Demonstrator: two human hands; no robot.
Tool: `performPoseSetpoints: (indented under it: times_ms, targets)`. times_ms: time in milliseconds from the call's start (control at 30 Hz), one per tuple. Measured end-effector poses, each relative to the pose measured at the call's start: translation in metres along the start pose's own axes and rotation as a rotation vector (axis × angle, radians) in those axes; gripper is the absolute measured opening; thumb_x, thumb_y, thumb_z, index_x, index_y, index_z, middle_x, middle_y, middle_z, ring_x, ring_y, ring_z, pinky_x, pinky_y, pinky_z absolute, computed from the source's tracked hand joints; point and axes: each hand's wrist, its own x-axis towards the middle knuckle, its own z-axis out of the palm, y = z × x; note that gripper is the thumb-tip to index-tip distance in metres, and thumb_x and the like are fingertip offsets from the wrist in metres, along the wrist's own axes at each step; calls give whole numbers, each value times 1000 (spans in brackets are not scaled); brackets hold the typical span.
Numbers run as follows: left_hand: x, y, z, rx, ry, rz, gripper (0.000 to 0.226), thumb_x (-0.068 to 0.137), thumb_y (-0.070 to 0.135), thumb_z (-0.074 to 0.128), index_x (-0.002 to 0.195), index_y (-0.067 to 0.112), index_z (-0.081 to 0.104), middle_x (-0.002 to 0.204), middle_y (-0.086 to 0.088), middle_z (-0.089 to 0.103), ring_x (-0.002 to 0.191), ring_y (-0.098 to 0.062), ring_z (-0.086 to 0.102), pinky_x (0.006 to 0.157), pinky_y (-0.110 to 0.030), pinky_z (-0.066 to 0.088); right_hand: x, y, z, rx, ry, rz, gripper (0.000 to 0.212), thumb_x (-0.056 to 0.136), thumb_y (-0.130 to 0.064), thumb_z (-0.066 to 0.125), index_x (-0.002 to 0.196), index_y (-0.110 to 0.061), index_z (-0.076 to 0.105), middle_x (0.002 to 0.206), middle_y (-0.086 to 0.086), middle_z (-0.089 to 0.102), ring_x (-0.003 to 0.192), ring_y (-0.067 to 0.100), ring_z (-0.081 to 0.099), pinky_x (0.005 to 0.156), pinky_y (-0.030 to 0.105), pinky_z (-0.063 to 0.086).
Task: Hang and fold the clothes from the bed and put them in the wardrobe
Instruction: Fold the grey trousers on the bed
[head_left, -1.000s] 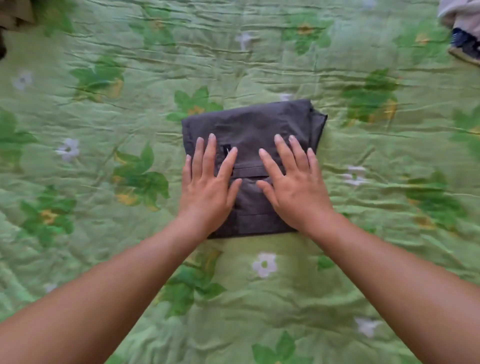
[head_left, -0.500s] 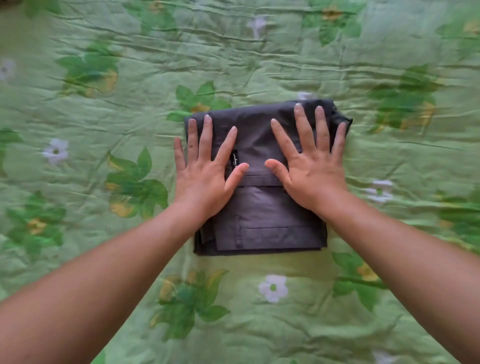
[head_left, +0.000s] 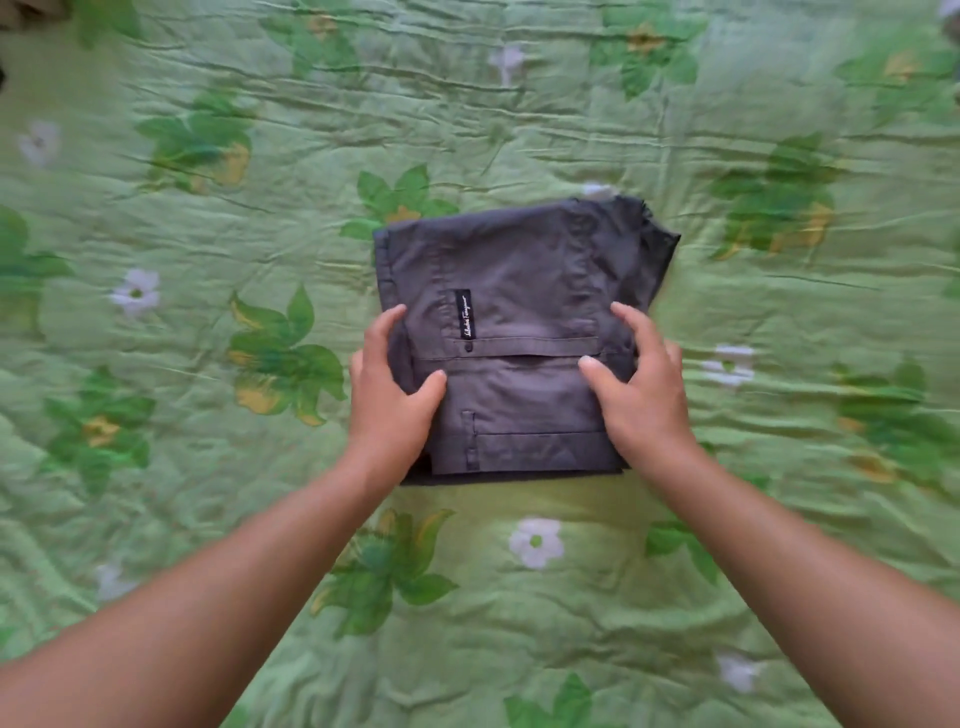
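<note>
Both grips closed on the folded grey trousers (head_left: 519, 280): my left grip (head_left: 387, 400) clasps the 9 o'clock edge, my right grip (head_left: 641, 395) the 3 o'clock edge, thumbs on top. Bundle lies flat on the green floral bed cover (head_left: 779, 519), centre of view. I judge folding done, pickup in hand. Next I must lift level, squeezing inward so layers hold, then carry to the wardrobe, not in view.

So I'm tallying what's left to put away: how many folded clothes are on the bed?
1: grey trousers in the middle of the bed, the left hand gripping the left edge, the right hand the right edge. Others may lie out of view.
</note>
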Motion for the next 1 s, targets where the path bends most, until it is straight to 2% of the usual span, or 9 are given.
performPoseSetpoints:
  times_ms: [100, 167, 200, 267, 367, 467, 767, 900, 1000]
  targets:
    - [1, 15, -13, -35, -127, -27, 60, 82, -1, 73, 130, 29, 54, 127, 4, 63, 114, -11, 63, 108, -40, 47, 16, -21, -26, 297, -225, 153, 60, 85, 3, 72, 133, -26, 53, 126, 5, 63, 94, 15, 63, 78, 27, 56]
    - [2, 32, -23, 155, -189, 28, 57, 81, 2, 75, 129, 27, 57, 123, 4, 65, 112, -11, 63, 107, -33, 47, 14, -34, -42, 235, -403, 191, 62, 81, 7, 71, 128, -32, 58, 122, -1, 65, 76, 12, 59, 53, 24, 49]
    - [1, 44, -29, 275, -218, 58, 57, 80, 7, 76, 130, 26, 58, 124, 3, 65, 113, -13, 62, 105, -30, 46, 11, -43, -49, 152, -463, 166, 64, 79, 7, 71, 127, -34, 60, 121, -4, 64, 70, 12, 57, 49, 24, 45]
    - [-8, 74, -41, 472, -272, 103, 59, 79, 15, 78, 133, 26, 59, 126, 0, 65, 116, -18, 60, 100, -28, 45, -1, -66, -64, -19, -514, 70, 64, 78, 6, 68, 130, -30, 63, 122, -3, 64, 76, 13, 59, 55, 20, 48]
    - [-35, 120, -60, 640, -312, 146, 62, 78, 25, 78, 135, 29, 58, 126, -3, 64, 118, -23, 60, 99, -33, 47, -28, -108, -92, -378, -518, -92, 57, 80, -10, 68, 136, -19, 60, 132, 5, 60, 116, 19, 58, 92, 21, 44]
    - [-70, 170, -85, 752, -299, 207, 63, 77, 34, 77, 136, 34, 54, 123, -2, 63, 116, -25, 60, 95, -38, 50, -67, -152, -129, -572, -515, -152, 54, 84, -22, 65, 136, -15, 54, 130, 10, 53, 123, 28, 53, 100, 30, 42]
    - [-157, 335, -151, 876, -340, 400, 61, 79, 41, 75, 132, 36, 46, 123, 0, 65, 110, -26, 62, 86, -38, 53, -173, -291, -265, -637, -385, -158, 51, 82, -31, 69, 129, -16, 55, 124, 7, 52, 110, 26, 57, 92, 38, 51]
    - [-184, 394, -164, 945, -394, 539, 57, 78, 44, 75, 129, 34, 50, 120, -2, 67, 108, -28, 63, 85, -38, 54, -223, -324, -311, -519, -262, -77, 37, 77, -20, 72, 111, -9, 63, 99, 10, 66, 68, 26, 69, 56, 43, 59]
    - [-203, 429, -169, 964, -429, 680, 55, 78, 45, 76, 126, 30, 54, 117, -2, 68, 106, -28, 63, 80, -33, 51, -261, -334, -339, -455, -168, -22, 33, 74, -19, 73, 104, -8, 65, 89, 14, 69, 57, 28, 69, 46, 44, 57]
